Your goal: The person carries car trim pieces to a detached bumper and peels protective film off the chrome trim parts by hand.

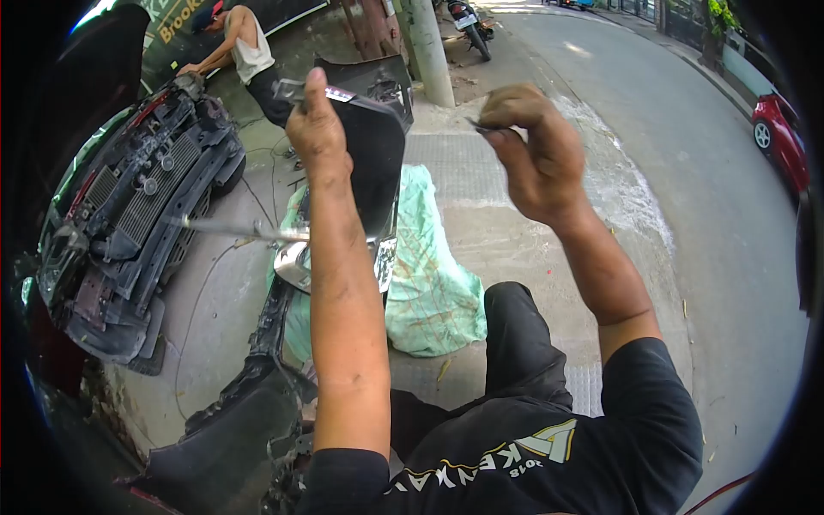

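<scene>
My left hand (319, 137) is closed, thumb up, around the upper edge of a glossy black car panel (374, 159). A greyish piece (290, 89) sticks out beside the thumb; its kind is unclear. Away to the right, my raised right hand (542, 150) pinches a small, thin dark piece (477, 126) between thumb and fingers. Below the panel are a chrome trim part (293, 268) and a green cloth (429, 296) on the ground. A blurred metal rod (232, 228) runs left from behind my left forearm.
A car with its front stripped (142, 193) stands at left, a person (245, 51) leaning over it. A large dark bumper-like part (227, 429) lies at lower left. A concrete post (427, 56), a motorcycle (470, 30) and a red car (779, 142) are farther off.
</scene>
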Tool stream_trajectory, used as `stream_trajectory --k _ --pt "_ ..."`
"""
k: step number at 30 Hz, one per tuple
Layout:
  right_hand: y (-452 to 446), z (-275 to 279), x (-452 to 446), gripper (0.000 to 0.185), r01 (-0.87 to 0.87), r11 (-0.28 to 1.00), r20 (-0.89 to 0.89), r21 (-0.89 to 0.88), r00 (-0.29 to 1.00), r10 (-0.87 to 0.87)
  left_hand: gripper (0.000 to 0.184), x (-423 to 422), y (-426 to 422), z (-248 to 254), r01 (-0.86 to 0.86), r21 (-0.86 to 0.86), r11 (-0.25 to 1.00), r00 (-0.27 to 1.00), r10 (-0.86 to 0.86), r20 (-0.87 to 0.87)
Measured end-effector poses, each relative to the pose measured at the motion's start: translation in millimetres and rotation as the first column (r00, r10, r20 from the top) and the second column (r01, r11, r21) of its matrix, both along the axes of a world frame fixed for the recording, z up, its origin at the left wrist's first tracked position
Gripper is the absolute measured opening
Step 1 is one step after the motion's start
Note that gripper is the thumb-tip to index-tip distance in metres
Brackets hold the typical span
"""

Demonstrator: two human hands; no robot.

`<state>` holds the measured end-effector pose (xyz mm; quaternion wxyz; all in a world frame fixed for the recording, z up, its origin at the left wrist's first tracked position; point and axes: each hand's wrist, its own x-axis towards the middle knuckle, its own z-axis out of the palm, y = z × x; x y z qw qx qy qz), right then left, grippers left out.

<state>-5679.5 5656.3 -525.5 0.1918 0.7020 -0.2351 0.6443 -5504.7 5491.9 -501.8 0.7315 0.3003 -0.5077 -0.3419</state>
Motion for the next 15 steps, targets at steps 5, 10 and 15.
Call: stream_trajectory --k 5,10,15 --pt "-8.5 -29.1 -38.9 0.016 0.339 0.568 -0.278 0.75 0.941 -0.195 0.053 -5.1 13.9 2.1 0.082 -0.099 0.992 0.995 -0.088 -0.055" --pt "-28.9 -43.3 -38.5 0.034 0.332 0.772 -0.357 0.542 0.923 -0.146 0.051 -27.0 32.7 -1.5 0.232 -0.214 0.949 0.961 -0.257 -0.098" --pt "-39.7 20.8 -38.6 0.032 0.101 0.979 -0.155 0.177 0.985 -0.074 0.047 -70.0 45.0 -12.2 0.333 -0.201 0.921 0.929 -0.357 -0.101"
